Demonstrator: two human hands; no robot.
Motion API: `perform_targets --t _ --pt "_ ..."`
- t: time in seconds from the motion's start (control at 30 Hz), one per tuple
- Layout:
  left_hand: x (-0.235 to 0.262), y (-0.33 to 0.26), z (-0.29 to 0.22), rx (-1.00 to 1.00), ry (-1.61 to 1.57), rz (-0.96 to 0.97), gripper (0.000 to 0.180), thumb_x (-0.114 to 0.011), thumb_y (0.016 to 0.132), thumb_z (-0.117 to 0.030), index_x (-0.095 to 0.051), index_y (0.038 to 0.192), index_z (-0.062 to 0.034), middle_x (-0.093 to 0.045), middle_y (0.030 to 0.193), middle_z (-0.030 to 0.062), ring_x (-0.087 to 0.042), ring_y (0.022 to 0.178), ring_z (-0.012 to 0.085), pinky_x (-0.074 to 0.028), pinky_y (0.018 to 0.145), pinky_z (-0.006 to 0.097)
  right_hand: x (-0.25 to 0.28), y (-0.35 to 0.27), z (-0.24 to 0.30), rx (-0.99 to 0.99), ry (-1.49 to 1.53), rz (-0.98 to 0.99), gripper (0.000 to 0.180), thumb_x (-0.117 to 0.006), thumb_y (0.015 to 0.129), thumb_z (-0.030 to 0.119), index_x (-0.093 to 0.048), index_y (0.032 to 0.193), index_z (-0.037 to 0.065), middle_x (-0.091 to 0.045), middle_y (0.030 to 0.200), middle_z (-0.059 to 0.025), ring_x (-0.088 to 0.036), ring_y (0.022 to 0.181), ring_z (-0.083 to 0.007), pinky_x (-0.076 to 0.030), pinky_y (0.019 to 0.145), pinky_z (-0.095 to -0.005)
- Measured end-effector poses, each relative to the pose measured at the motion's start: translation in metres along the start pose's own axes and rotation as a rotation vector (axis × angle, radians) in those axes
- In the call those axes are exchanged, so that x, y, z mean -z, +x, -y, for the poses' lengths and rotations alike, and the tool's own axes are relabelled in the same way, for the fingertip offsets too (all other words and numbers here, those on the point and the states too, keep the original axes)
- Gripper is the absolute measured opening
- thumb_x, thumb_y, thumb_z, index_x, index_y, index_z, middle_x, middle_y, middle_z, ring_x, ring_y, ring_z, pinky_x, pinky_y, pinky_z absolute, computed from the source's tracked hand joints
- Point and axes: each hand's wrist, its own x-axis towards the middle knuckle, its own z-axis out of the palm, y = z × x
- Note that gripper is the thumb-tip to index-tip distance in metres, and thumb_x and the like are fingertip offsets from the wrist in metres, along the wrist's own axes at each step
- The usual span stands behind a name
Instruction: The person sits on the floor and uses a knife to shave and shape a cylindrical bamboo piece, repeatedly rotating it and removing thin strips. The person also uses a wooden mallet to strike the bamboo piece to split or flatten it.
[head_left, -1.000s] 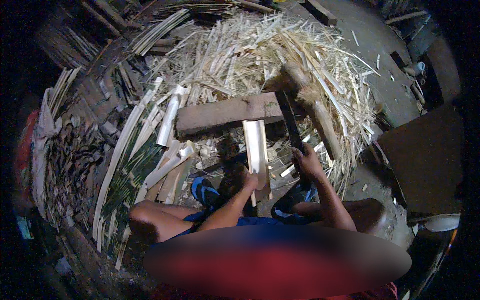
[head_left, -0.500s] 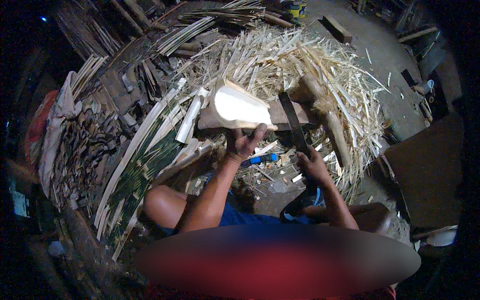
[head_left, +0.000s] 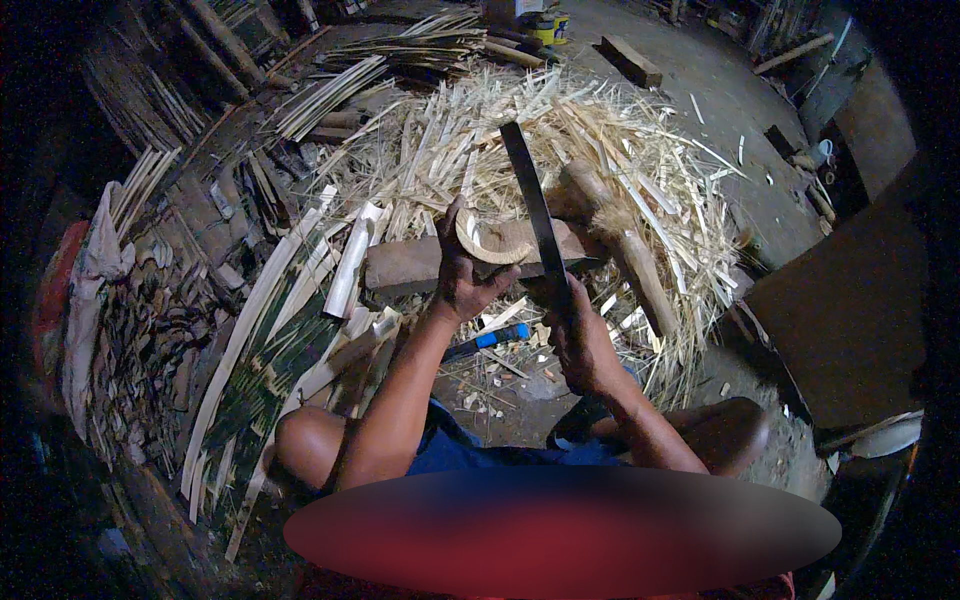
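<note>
- Right hand (head_left: 583, 345) closed around handle of a long dark blade (head_left: 535, 215), blade pointing up and away, its flat standing just right of the bamboo piece.
- Left hand (head_left: 462, 275) fingers wrapped on a curved split bamboo piece (head_left: 487, 243), held upright on the wooden block (head_left: 420, 262).
- Blue-handled tool (head_left: 490, 340) on floor between both forearms, below the block.
- Pale bamboo half-tube (head_left: 352, 262) leaning at block's left end.
- Wooden mallet (head_left: 625, 245) lying right of blade, touching block's right end.
- Long green and pale bamboo strips (head_left: 255, 350) fanned on floor at left.
- Heap of pale bamboo shavings (head_left: 560, 130) behind block.
- Plank (head_left: 630, 60) on bare floor far back.
</note>
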Motion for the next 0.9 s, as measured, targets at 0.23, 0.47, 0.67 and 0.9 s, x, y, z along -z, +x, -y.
perform_targets --t 0.23,0.47,0.67,0.9 --pt "-0.002 -0.012 0.001 0.115 -0.118 -0.102 0.088 -0.096 0.062 -0.026 -0.037 0.124 -0.0085 -0.041 0.113 0.0083 -0.046 0.105 0.0225 -0.043 0.095 0.039 0.007 0.004 0.048 -0.037 -0.071 0.036 0.057 -0.056 0.09 0.006 -0.037 0.144 0.008 -0.065 0.099 -0.0313 -0.062 0.09 -0.0525 -0.05 0.076 -0.0558" --pt "0.019 -0.006 -0.009 0.093 0.031 0.048 0.08 -0.097 0.06 -0.026 -0.039 0.114 -0.011 -0.045 0.098 0.0038 -0.048 0.093 0.0174 -0.047 0.087 0.036 -0.007 0.009 0.044 0.064 -0.202 0.033 0.037 -0.054 0.093 0.01 -0.044 0.128 0.005 -0.062 0.092 -0.0321 -0.061 0.086 -0.0534 -0.048 0.074 -0.0594" --pt "0.022 -0.002 -0.012 0.207 -0.186 0.045 0.077 -0.098 0.059 -0.024 -0.04 0.108 -0.0129 -0.044 0.092 0.0013 -0.048 0.086 0.0154 -0.048 0.084 0.035 -0.011 0.011 0.038 0.125 -0.219 0.043 0.039 -0.06 0.092 0.008 -0.043 0.127 0.004 -0.062 0.087 -0.029 -0.062 0.081 -0.0516 -0.048 0.067 -0.0577" --pt "0.022 -0.003 -0.016 0.189 -0.157 0.027 0.076 -0.098 0.059 -0.023 -0.04 0.106 -0.0128 -0.044 0.093 0.0016 -0.047 0.088 0.0147 -0.046 0.084 0.033 -0.013 0.013 0.046 0.107 -0.241 0.068 0.037 -0.06 0.092 0.01 -0.045 0.126 0.002 -0.063 0.091 -0.0282 -0.062 0.085 -0.0495 -0.049 0.071 -0.0556"
